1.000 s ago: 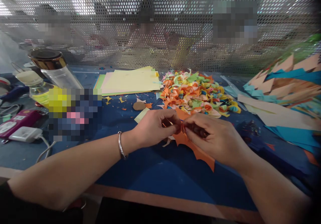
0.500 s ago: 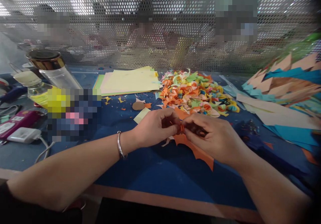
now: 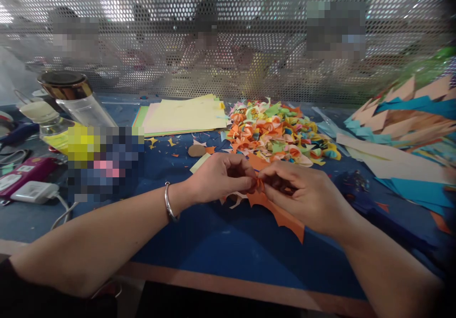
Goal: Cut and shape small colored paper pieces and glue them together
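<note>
My left hand [image 3: 228, 179] and my right hand [image 3: 302, 192] meet at the middle of the blue table, fingertips pinched together on a small orange paper piece [image 3: 260, 184]. Under them lies a larger orange paper sheet [image 3: 281, 216] with scalloped, pointed edges. Just behind my hands is a heap of small folded paper pieces [image 3: 274, 130] in orange, yellow, green and pink. A pale yellow paper square [image 3: 198, 164] shows partly beside my left hand, with a brown round piece [image 3: 196, 150] behind it.
Stacked coloured sheets [image 3: 185, 116] lie at the back. On the left are a tall clear bottle [image 3: 85, 109], a smaller bottle [image 3: 44, 120], a purple device [image 3: 26, 178] and a white charger [image 3: 35, 192]. Cut paper [image 3: 395, 154] lies on the right, before a perforated metal screen [image 3: 231, 78].
My left hand has shifted very slightly left and covers more of the pale yellow square. The small orange piece has turned slightly between my fingertips.
</note>
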Demonstrator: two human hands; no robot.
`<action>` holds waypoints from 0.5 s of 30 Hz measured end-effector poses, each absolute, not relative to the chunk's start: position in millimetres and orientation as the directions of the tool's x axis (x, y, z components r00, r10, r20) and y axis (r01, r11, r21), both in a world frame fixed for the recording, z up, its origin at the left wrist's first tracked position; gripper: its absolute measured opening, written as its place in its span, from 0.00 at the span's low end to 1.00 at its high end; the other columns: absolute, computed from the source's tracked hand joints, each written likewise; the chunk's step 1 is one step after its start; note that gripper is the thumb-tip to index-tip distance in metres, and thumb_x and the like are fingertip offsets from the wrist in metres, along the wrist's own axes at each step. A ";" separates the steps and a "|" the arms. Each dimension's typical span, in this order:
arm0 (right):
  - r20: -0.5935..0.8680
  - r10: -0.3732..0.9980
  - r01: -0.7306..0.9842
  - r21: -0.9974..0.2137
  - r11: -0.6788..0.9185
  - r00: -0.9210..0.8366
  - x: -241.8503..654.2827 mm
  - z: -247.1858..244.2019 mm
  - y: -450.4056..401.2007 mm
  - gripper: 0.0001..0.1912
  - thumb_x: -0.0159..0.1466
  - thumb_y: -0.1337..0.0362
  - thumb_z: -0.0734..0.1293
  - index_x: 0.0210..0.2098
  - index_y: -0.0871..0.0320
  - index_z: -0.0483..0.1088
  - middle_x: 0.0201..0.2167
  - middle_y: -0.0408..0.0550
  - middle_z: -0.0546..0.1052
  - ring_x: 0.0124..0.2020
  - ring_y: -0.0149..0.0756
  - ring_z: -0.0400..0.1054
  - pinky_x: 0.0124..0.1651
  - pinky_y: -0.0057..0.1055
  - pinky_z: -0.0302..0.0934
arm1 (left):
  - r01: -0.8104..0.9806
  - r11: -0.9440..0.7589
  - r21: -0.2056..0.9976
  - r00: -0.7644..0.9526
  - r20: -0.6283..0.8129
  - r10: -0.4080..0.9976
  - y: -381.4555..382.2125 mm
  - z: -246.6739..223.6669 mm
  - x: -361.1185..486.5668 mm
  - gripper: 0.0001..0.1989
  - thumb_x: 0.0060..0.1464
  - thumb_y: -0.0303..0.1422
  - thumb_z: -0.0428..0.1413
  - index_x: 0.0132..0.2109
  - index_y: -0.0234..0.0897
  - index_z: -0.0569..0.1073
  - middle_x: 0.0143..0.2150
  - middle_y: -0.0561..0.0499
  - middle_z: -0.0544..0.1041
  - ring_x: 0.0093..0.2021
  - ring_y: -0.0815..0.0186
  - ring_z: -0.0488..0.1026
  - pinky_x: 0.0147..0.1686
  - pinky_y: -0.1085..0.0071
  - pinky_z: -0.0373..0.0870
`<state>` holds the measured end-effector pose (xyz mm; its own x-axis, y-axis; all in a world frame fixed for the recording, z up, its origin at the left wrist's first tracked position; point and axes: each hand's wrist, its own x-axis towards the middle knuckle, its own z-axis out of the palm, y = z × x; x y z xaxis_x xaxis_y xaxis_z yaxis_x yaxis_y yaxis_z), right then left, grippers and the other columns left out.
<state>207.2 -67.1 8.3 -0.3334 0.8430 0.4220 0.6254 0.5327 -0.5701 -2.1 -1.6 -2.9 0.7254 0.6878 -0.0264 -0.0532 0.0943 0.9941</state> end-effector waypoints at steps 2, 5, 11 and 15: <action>0.436 0.838 0.614 -0.575 0.540 -0.328 208.0 7.6 -67.4 0.06 0.68 0.66 0.66 0.36 0.54 0.75 0.27 0.42 0.78 0.23 0.29 0.71 0.26 0.25 0.66 | -0.101 0.182 0.978 0.734 -0.051 0.678 1.1 -2.7 -2.7 0.14 0.46 0.32 0.73 0.35 0.32 0.76 0.30 0.50 0.82 0.31 0.72 0.80 0.35 0.75 0.77; 0.466 0.824 0.616 -0.558 0.557 -0.323 209.6 6.0 -67.7 0.05 0.68 0.66 0.67 0.37 0.54 0.75 0.27 0.42 0.78 0.24 0.28 0.72 0.27 0.24 0.66 | -0.133 0.281 0.950 0.715 -0.104 0.691 2.9 -1.7 -3.4 0.18 0.43 0.34 0.75 0.37 0.32 0.77 0.31 0.49 0.83 0.32 0.68 0.82 0.34 0.74 0.78; 0.484 0.804 0.617 -0.527 0.584 -0.347 209.5 7.5 -67.8 0.05 0.69 0.66 0.66 0.36 0.55 0.75 0.27 0.41 0.77 0.24 0.27 0.71 0.28 0.23 0.66 | -0.115 0.382 0.917 0.696 -0.200 0.690 2.7 -0.1 -4.8 0.18 0.42 0.35 0.76 0.34 0.33 0.76 0.30 0.49 0.83 0.32 0.66 0.83 0.32 0.74 0.77; 0.467 0.814 0.606 -0.551 0.573 -0.346 208.0 8.3 -69.2 0.06 0.68 0.66 0.66 0.35 0.55 0.74 0.26 0.41 0.76 0.23 0.26 0.69 0.27 0.22 0.64 | -0.106 0.451 0.886 0.708 -0.252 0.660 4.5 -1.1 -5.9 0.14 0.48 0.34 0.72 0.32 0.33 0.76 0.30 0.48 0.84 0.30 0.68 0.83 0.31 0.76 0.76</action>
<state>208.0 -69.2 8.3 -0.3458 0.8140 0.4668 0.6064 0.5735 -0.5508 -5.9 4.5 -1.1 0.7076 0.6603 -0.2515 -0.1059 0.4510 0.8862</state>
